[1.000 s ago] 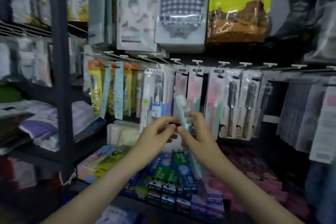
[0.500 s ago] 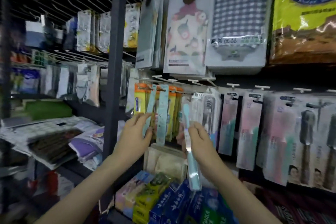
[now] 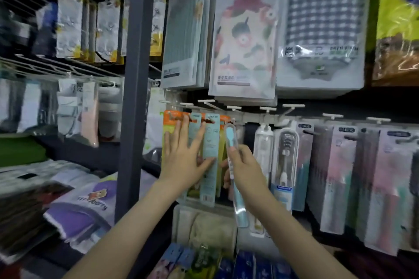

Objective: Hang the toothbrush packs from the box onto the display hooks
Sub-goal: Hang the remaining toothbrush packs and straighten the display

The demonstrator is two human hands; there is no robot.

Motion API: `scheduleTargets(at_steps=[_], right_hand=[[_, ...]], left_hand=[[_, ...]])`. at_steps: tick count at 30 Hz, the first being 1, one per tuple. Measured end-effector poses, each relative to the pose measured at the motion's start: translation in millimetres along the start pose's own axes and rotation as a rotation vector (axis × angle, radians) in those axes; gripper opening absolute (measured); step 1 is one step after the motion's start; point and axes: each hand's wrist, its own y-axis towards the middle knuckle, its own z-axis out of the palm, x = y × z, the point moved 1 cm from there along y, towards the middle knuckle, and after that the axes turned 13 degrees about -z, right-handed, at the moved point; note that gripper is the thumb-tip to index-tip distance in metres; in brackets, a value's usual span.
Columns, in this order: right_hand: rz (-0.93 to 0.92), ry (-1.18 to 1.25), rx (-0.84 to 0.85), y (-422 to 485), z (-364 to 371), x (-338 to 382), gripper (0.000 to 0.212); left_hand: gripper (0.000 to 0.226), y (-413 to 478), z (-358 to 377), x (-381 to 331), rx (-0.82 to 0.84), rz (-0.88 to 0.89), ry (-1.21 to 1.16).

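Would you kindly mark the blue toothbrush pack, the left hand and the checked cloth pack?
blue toothbrush pack (image 3: 230,137), head view, brush-head end.
left hand (image 3: 183,161), head view, back of the hand.
checked cloth pack (image 3: 322,18), head view, middle of the pattern.

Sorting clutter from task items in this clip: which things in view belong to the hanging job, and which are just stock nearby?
Job:
- toothbrush pack, gripped by the right hand
- left hand, flat on the hung blue packs
- display hooks
The box is not in view.

Just nearby:
- checked cloth pack
- floral pack
- yellow bag
- blue boxes below
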Motion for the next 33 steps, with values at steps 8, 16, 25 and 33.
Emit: scheduleTargets(at_steps=[8, 16, 25, 33], right_hand=[[-0.047, -0.105, -0.226, 13.5, 27.2, -32.9, 0.021], [0.032, -0.048, -0.413, 25.9, 36.4, -42.5, 0.020], [0.163, -0.201, -0.483, 43.0, 42.2, -49.6, 0.038], [-0.175, -0.278, -0.037, -62.6, 15.4, -45.9, 0.054]], left_hand=[[0.090, 5.2, 27.4, 2.1, -0.054, 0.014, 0.039], [0.087, -3.8, 42.5, 6.9, -0.094, 0.067, 0.039], [0.089, -17.2, 36.4, 4.3, -0.080, 0.104, 0.046], [0.076, -102.9, 30.2, -31.9, -0.047, 0.089, -0.170]])
